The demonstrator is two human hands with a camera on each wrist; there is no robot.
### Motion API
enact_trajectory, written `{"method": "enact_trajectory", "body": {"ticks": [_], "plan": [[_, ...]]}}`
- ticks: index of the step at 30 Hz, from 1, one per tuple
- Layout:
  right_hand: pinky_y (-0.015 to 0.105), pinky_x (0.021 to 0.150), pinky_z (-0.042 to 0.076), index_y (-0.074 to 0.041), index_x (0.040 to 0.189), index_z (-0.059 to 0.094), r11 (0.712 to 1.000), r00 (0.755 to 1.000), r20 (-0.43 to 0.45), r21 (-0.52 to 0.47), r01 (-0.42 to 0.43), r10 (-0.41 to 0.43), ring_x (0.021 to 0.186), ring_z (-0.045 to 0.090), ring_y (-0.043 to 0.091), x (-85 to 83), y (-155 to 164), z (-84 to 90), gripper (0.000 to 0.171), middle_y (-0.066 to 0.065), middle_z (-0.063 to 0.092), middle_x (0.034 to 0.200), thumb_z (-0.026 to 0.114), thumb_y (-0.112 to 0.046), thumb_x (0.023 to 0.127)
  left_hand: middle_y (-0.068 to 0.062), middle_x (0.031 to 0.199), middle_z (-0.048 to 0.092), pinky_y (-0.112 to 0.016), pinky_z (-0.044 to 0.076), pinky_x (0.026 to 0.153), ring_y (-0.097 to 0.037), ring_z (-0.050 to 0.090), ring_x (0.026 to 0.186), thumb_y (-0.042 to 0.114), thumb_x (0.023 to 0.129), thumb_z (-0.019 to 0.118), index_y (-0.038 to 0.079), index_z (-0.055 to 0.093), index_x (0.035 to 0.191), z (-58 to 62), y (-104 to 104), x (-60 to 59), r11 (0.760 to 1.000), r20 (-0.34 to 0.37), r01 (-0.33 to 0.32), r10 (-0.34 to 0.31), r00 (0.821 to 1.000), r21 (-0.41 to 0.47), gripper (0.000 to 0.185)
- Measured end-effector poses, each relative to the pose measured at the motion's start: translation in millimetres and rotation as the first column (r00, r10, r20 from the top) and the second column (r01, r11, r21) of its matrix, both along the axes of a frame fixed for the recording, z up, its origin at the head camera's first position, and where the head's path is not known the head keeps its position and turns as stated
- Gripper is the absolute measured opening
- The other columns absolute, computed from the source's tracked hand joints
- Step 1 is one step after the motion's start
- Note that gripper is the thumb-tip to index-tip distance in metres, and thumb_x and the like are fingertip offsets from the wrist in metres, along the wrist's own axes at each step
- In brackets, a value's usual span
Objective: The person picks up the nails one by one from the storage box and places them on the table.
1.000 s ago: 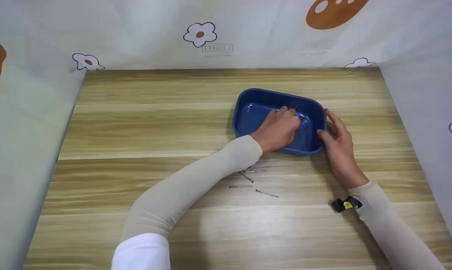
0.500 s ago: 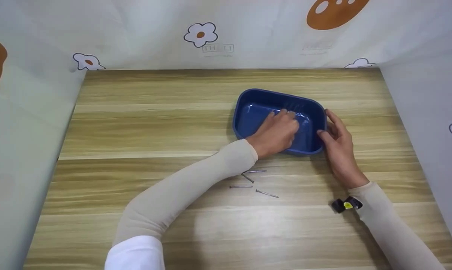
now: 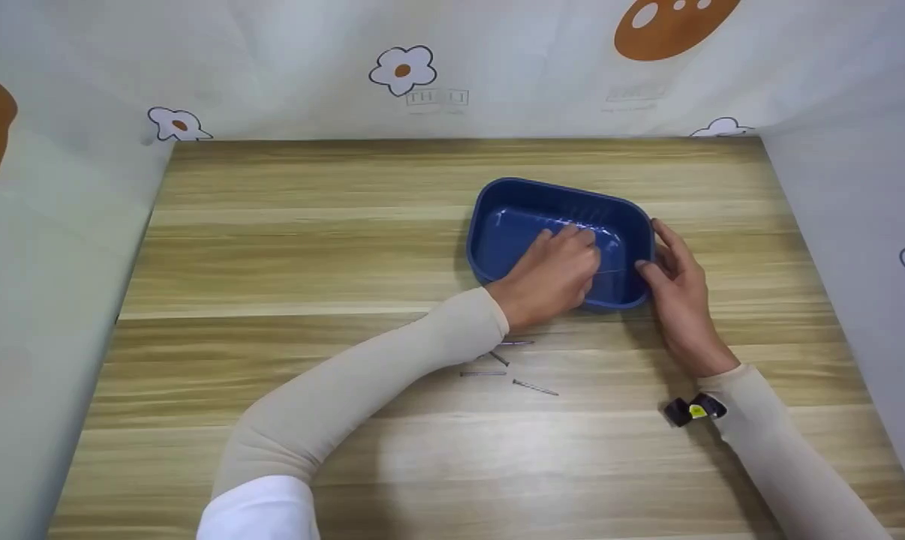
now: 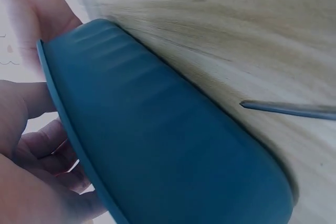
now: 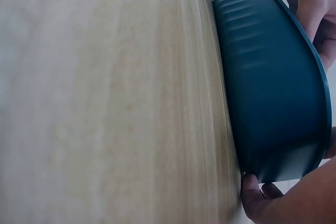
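A deep blue box with rounded corners stands on the table, right of the middle in the head view. My left hand reaches over its near wall, fingers bent down inside. A thin pale line shows beside those fingers, too faint to identify; the fingertips are hidden. In the left wrist view, the left hand hangs over the rim. My right hand grips the box's right end, thumb at the rim and fingers along the outer wall. Several nails, among them one nail, lie in front of the box.
The wood-grain table is bounded by a pale flower-print sheet at the back and sides. A small black device is at the right wrist. The left forearm partly covers the nails.
My left hand has drawn slightly toward the near wall inside the box, its forearm shifting back and left. A thin pale line now shows beside its fingers. The right hand and box stay put.
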State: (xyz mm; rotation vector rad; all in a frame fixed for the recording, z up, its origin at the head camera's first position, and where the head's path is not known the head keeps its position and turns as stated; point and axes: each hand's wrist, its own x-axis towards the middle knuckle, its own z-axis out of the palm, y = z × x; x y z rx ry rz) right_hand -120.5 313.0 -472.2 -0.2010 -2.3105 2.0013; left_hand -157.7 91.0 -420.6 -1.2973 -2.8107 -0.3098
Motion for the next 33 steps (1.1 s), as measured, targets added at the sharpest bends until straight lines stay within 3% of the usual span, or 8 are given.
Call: {"method": "enact_trajectory", "body": {"ticks": [16,26,33], "plan": [[0.017,0.105,0.05,-0.01,0.17,0.04,0.999,1.0,0.006,0.033,0.0,0.0,0.145,0.054,0.026,-0.1,1,-0.6,0.064,0.024,0.052,0.163,0.054,0.002,0.109,-0.008,0.126,0.07,-0.047,0.06,0.098,-0.027,0.063,0.117,0.017,0.106,0.068,0.007,0.08,0.116,6.0,-11,13.1,0.999,-0.021,0.021,-0.02,1.0,0.026,0.019],[0.017,0.104,0.05,-0.011,0.17,0.041,0.999,1.0,0.013,0.033,0.002,-0.002,0.145,0.053,0.027,-0.4,1,0.5,0.064,0.022,0.051,0.165,0.054,0.002,0.109,-0.006,0.119,0.071,-0.04,0.058,0.086,-0.025,0.063,0.108,0.015,0.106,0.065,0.005,0.08,0.114,6.8,-21,23.9,0.997,-0.055,0.045,-0.042,0.998,0.061,0.02],[0.017,0.107,0.049,-0.011,0.171,0.039,0.999,1.0,0.007,0.035,-0.011,0.011,0.144,0.054,0.027,1.6,0,0.8,0.064,0.024,0.051,0.163,0.052,0.001,0.11,-0.004,0.112,0.069,-0.039,0.056,0.085,-0.024,0.062,0.106,0.013,0.105,0.067,0.004,0.08,0.113,6.4,-27,30.7,0.995,-0.046,0.055,-0.051,0.998,0.088,0.018]]}}
